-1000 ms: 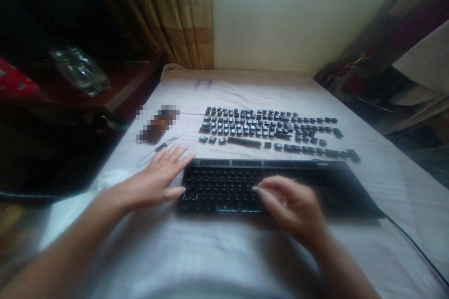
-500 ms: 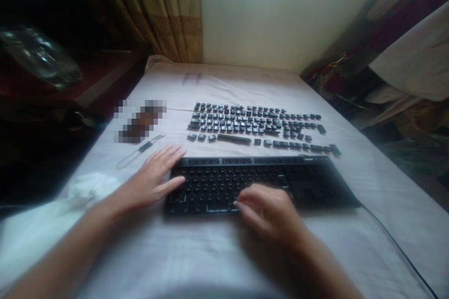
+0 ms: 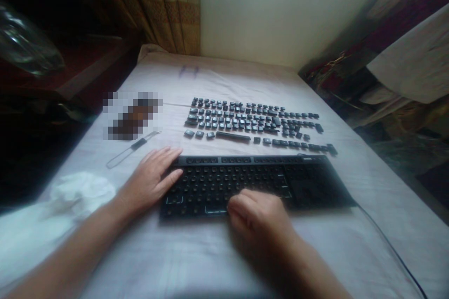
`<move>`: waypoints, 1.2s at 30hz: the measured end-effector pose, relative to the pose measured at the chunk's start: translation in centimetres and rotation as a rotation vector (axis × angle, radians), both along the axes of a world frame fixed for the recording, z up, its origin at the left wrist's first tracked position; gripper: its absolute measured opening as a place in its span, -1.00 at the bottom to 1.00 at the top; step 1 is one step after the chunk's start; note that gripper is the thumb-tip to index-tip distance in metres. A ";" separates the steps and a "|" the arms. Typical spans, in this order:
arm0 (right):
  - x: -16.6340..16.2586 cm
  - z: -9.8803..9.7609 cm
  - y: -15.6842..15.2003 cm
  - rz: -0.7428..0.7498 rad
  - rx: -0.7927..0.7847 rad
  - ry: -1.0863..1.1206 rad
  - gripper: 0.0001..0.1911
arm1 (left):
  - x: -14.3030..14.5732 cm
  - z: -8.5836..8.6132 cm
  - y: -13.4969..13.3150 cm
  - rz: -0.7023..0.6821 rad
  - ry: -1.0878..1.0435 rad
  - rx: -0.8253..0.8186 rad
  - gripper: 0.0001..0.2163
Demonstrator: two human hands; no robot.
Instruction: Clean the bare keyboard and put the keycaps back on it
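A black keyboard [image 3: 224, 182] with its keycaps off lies across the white cloth, bare key posts showing. At its left end rests my left hand [image 3: 154, 175], fingers stretched out and thumb apart, touching the frame's edge. My right hand [image 3: 256, 215] is closed over the lower middle of the keyboard, by the space bar slot. Whatever its fingertips hold, if anything, is hidden. Behind the keyboard the loose black keycaps [image 3: 231, 124] are laid out in rows. The long space bar keycap [image 3: 233, 137] lies in the nearest row.
A wire keycap puller [image 3: 138, 144] lies left of the keycaps, near a blurred-out item [image 3: 132, 117]. Crumpled white tissue or cloth [image 3: 82, 191] sits beside my left forearm. The keyboard's cable [image 3: 389, 245] runs off to the right. A curtain [image 3: 171, 9] hangs behind.
My right hand has shifted slightly left and down along the keyboard's lower edge. The left hand stays at the left end. The whole view has moved a little.
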State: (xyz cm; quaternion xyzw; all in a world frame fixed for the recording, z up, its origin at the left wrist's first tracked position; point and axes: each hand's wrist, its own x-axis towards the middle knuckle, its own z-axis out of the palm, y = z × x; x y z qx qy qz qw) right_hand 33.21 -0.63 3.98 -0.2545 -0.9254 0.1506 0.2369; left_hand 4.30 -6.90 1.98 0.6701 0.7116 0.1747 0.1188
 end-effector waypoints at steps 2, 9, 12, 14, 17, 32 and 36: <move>0.0 0.1 -0.1 -0.007 -0.037 -0.012 -0.75 | 0.0 0.0 0.0 0.003 0.005 -0.004 -0.35; -0.2 0.1 0.1 0.000 -0.071 0.024 -0.74 | 0.0 0.0 0.1 0.008 0.025 -0.020 -0.30; 0.9 0.6 1.0 0.003 -0.125 0.090 -0.80 | -0.2 -0.2 0.0 0.010 0.039 -0.009 -0.31; 2.3 1.2 1.8 -0.045 -0.188 0.140 -0.84 | -0.3 -0.4 0.0 0.009 0.045 0.004 -0.32; 4.3 1.8 2.9 -0.144 -0.224 0.138 -0.85 | -0.6 -0.8 0.0 0.008 0.047 0.031 -0.36; 5.4 0.6 2.5 -0.080 -0.131 0.048 -0.82 | -1.8 -2.0 -0.2 -0.009 0.081 0.073 -0.46; 5.1 0.3 2.3 -0.067 -0.035 -0.041 -0.79 | -1.7 -2.1 -0.2 -0.009 0.082 0.081 -0.47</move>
